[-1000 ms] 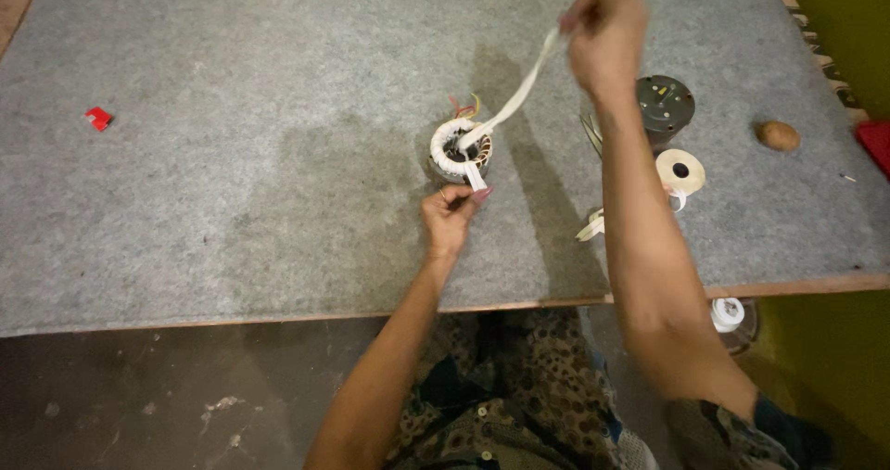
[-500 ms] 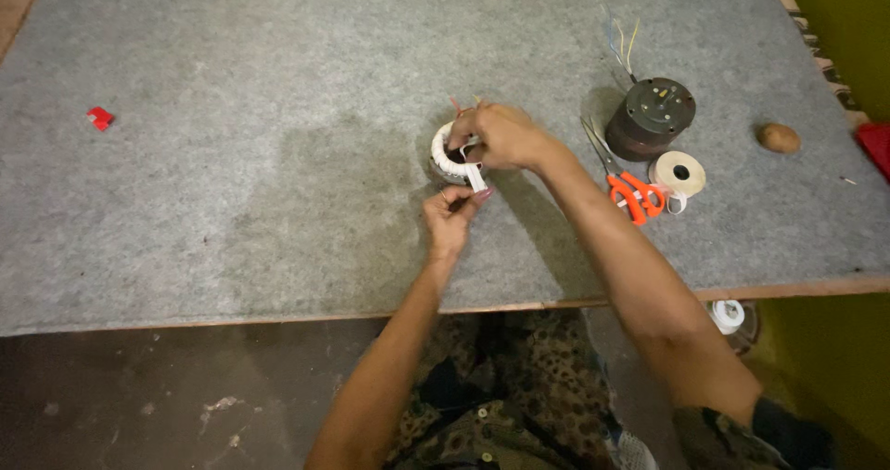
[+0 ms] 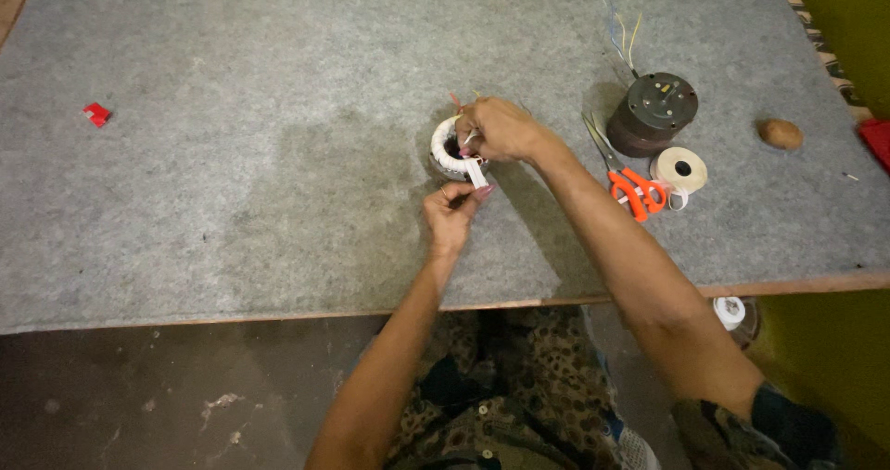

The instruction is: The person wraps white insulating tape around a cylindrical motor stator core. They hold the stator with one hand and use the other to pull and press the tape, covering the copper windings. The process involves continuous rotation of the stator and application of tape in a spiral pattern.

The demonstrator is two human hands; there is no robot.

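Note:
A ring-shaped coil wrapped in white tape lies on the grey felt-covered table. My right hand rests on the ring's far right side, fingers pinched on the white tape at the ring's hole. My left hand sits just below the ring and pinches the short loose end of white tape that sticks out from its lower right.
Orange-handled scissors lie to the right, beside a roll of white tape. A dark round motor with coloured wires stands behind them. A brown lump sits far right, a small red piece far left. Table front edge runs below my arms.
My right hand, raised high with a long strip of tape pulled out a second ago, has come down onto the ring. My left hand has stayed by the ring's lower edge.

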